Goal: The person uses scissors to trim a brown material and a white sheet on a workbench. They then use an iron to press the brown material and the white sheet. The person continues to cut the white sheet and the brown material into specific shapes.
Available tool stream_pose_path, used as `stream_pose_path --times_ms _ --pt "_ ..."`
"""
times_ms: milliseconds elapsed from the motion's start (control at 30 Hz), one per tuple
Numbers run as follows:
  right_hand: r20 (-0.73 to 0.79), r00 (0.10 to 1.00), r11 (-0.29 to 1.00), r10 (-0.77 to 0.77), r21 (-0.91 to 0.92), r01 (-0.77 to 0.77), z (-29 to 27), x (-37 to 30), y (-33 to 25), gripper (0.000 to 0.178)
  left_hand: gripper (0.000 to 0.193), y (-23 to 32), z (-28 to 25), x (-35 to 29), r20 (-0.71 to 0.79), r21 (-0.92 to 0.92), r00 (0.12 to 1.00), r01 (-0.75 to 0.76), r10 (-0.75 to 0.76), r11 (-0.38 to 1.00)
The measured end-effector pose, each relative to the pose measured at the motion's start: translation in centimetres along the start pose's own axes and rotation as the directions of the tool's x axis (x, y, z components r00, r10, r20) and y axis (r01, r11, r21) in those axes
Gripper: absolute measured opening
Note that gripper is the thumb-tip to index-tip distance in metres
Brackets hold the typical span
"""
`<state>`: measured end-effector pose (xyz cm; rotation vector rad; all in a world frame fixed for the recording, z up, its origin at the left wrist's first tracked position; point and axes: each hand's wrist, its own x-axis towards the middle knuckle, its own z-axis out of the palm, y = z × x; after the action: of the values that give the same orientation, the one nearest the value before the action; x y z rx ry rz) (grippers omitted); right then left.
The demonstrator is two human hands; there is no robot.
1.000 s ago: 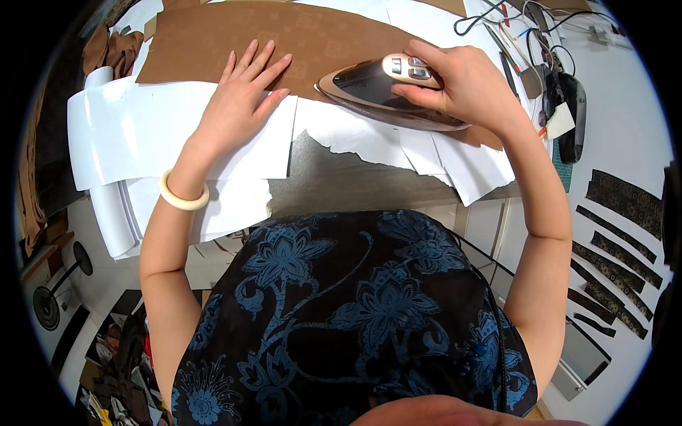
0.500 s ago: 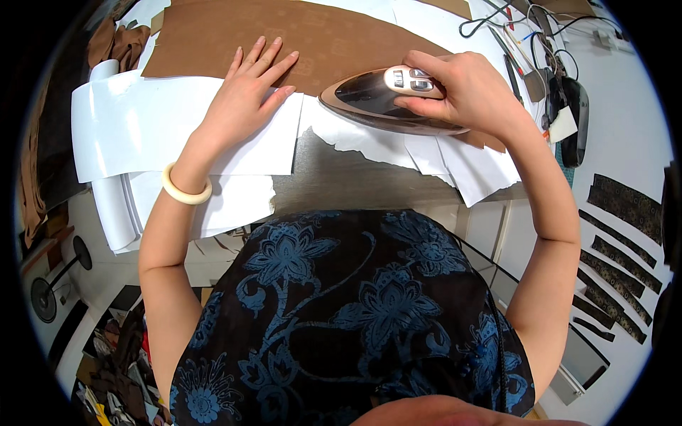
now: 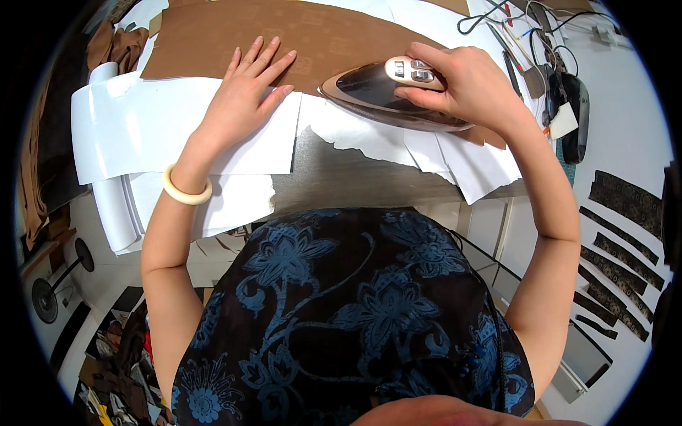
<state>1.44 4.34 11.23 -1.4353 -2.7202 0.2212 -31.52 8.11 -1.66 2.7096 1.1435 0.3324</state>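
Observation:
A large piece of brown fabric (image 3: 341, 39) lies across white paper (image 3: 128, 128) on the table. My left hand (image 3: 249, 85) rests flat, fingers spread, with its fingertips on the fabric near its front edge. In my right hand (image 3: 472, 85) is a clothes iron (image 3: 376, 89), bronze and dark with a pale handle top carrying buttons. The iron's pointed tip faces left, and it sits over the front edge of the fabric. The underside of its soleplate is hidden. A cream bangle (image 3: 187, 186) circles my left wrist.
Torn paper sheets (image 3: 369, 142) reach over the dark wooden tabletop (image 3: 320, 177). Cables (image 3: 490, 21) and tools lie at the back right. Crumpled brown cloth (image 3: 117, 48) sits at the far left. Several dark patterned strips (image 3: 618, 263) are at the right. A paper roll (image 3: 114, 213) hangs at the left.
The iron and my right hand have shifted very slightly, tilting a little farther back. My left hand stays in the same place on the fabric.

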Motion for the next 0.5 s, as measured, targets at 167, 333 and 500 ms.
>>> stream_pose_path --times_ms 167,333,500 --pt "-0.062 0.996 0.997 0.07 -0.028 -0.071 0.2 0.4 2.0 0.043 0.053 0.1 -0.1 0.1 0.007 0.017 1.0 0.007 -0.007 1.0" --pt "-0.015 0.968 0.967 0.249 0.053 -0.248 -2.4 1.6 3.3 0.047 0.053 0.3 -0.3 0.1 0.024 0.019 1.0 0.016 -0.016 1.0" --pt "-0.03 0.945 0.945 0.327 -0.011 -0.327 -2.5 1.4 6.1 0.045 0.052 0.5 -0.5 0.3 0.036 -0.002 0.999 0.026 -0.026 1.0"
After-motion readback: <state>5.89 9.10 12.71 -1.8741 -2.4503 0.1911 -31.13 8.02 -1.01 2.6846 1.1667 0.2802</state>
